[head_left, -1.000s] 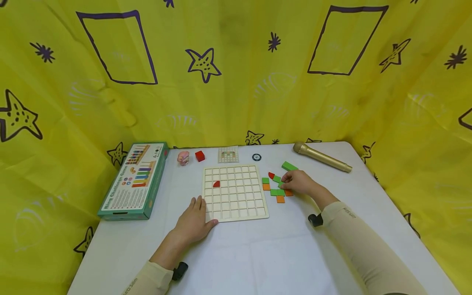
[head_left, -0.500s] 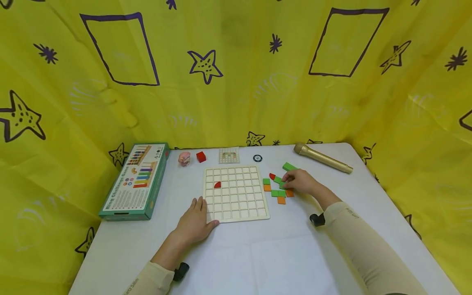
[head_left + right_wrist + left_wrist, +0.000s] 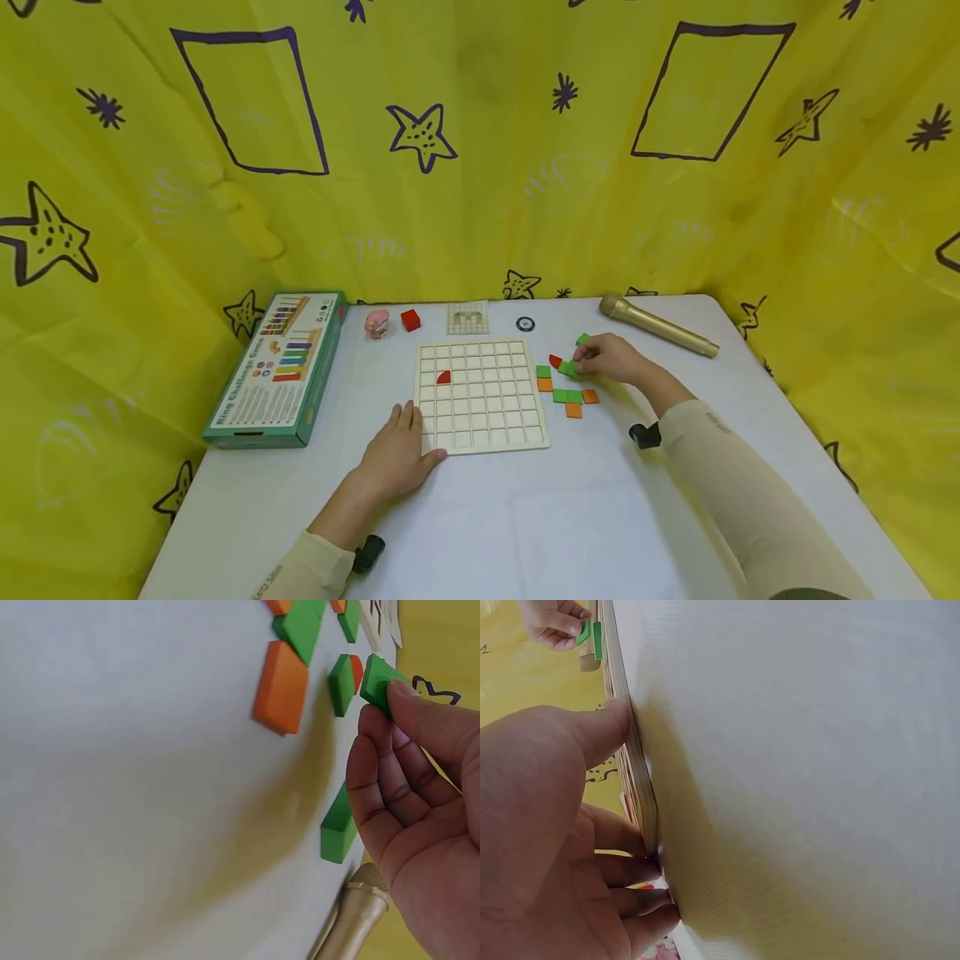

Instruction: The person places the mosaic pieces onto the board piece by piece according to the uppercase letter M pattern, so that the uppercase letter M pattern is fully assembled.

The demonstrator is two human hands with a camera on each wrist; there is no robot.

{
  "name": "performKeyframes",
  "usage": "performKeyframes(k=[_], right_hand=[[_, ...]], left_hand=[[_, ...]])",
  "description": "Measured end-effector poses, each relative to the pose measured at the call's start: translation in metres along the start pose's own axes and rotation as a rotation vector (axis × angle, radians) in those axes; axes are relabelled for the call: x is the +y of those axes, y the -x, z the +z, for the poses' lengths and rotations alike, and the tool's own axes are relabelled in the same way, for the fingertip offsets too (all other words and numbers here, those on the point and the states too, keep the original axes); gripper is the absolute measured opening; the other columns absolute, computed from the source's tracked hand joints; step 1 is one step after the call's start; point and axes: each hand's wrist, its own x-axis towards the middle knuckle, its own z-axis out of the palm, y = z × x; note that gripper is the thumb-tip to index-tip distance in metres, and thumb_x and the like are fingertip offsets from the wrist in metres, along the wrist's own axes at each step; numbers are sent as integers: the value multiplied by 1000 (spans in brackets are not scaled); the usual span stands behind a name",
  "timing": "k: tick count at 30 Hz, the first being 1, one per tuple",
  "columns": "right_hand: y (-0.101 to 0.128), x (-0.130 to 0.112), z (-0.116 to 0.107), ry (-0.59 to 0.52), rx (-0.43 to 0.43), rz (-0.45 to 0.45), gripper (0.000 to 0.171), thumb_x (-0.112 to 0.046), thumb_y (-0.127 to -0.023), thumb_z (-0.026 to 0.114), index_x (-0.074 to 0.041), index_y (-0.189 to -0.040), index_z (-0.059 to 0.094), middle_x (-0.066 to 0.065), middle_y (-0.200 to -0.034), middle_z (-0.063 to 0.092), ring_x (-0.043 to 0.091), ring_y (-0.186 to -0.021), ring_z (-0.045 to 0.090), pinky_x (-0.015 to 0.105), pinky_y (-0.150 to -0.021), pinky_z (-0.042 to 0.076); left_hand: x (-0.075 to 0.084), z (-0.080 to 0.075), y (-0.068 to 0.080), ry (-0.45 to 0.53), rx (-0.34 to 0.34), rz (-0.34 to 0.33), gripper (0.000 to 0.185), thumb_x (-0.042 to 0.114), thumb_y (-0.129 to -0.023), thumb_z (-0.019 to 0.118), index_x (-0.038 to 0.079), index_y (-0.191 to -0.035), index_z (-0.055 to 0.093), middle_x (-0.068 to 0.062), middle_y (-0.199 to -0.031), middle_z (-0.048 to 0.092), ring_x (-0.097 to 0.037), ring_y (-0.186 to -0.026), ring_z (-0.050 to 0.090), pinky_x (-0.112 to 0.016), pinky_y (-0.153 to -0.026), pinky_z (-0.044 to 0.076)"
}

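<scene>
My left hand [image 3: 395, 450] rests at the near left corner of the pale gridded board [image 3: 486, 395]. Its fingers lie along the left side and its thumb touches the front edge. A red quarter-round tile [image 3: 444, 377] sits in one square of the board. To the right, my right hand [image 3: 611, 360] pinches a square green tile [image 3: 379, 684] between thumb and fingertips, raised off the table in the right wrist view. Around it lie another red quarter-round tile [image 3: 555, 361], loose green tiles [image 3: 567, 397] and orange tiles [image 3: 573, 411]. A green block [image 3: 337, 832] is partly hidden behind the right hand.
Behind the board lie a pattern card [image 3: 468, 317], a black-and-white disc [image 3: 526, 324], a red block [image 3: 410, 320] and a pink figurine [image 3: 377, 323]. A gold microphone [image 3: 660, 325] lies at the back right. A game box [image 3: 276, 367] lies at left.
My right hand has picked up a green tile from the loose pieces and moved slightly up and away, uncovering an orange tile. The left hand stays at the board's corner.
</scene>
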Motion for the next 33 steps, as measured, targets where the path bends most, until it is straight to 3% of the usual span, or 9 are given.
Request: performKeyframes(k=[20,28,33], right_hand=[[-25,-46,7,-25,-61,-60,12,-9,-96,68,-1,-106,70,8,-94,71,24,-89,64,44,-88,53],[-35,-64,16,9,-76,-83,12,-11,-96,70,-4,-105,71,5,-95,70,22,-85,60,36,-80,51],[-37,-74,21,8,-85,-91,11,-12,-96,70,-6,-104,71,6,-98,70,21,-88,62,38,-84,53]], left_hand=[[2,-3,1,0,2,17,87,47,-96,65,-18,-146,35,-34,-155,31,-50,-145,26,-52,-115,31],[3,-6,2,-12,6,27,87,48,-96,64,-18,-145,36,-34,-154,31,-50,-144,27,-51,-115,31],[3,-5,3,-20,3,22,87,48,-96,64,-18,-145,36,-34,-154,32,-49,-145,27,-51,-115,31]])
